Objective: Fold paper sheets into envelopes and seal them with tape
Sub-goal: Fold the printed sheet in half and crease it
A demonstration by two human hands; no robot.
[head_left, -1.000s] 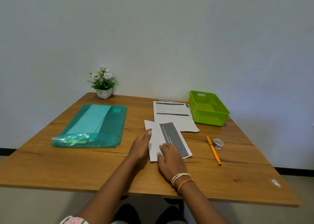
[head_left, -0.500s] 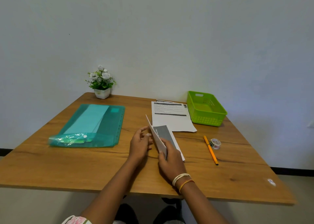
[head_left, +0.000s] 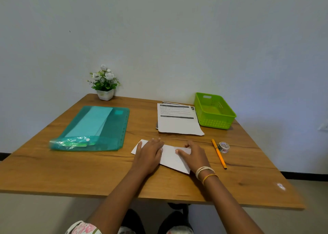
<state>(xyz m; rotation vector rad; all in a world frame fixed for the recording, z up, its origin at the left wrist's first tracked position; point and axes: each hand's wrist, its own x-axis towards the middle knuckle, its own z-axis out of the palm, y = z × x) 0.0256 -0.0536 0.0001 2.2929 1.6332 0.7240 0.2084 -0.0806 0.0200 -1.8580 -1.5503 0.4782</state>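
Observation:
A folded white paper sheet (head_left: 170,158) lies flat on the wooden table (head_left: 88,171), blank side up, near the front middle. My left hand (head_left: 150,153) rests flat on its left half, fingers spread. My right hand (head_left: 193,155) presses flat on its right end, with bangles on the wrist. A small roll of patterned tape (head_left: 223,146) sits to the right, beside an orange pen (head_left: 219,154). Behind the folded sheet lies a stack of printed paper sheets (head_left: 177,122).
A green plastic basket (head_left: 214,111) stands at the back right. A teal plastic folder (head_left: 94,129) with paper inside lies on the left. A small potted plant (head_left: 104,83) stands at the back against the wall.
The sheet was lifted on edge and turned over; its grey printed band faces down now. It lies crosswise, and both hands have come down flat on it.

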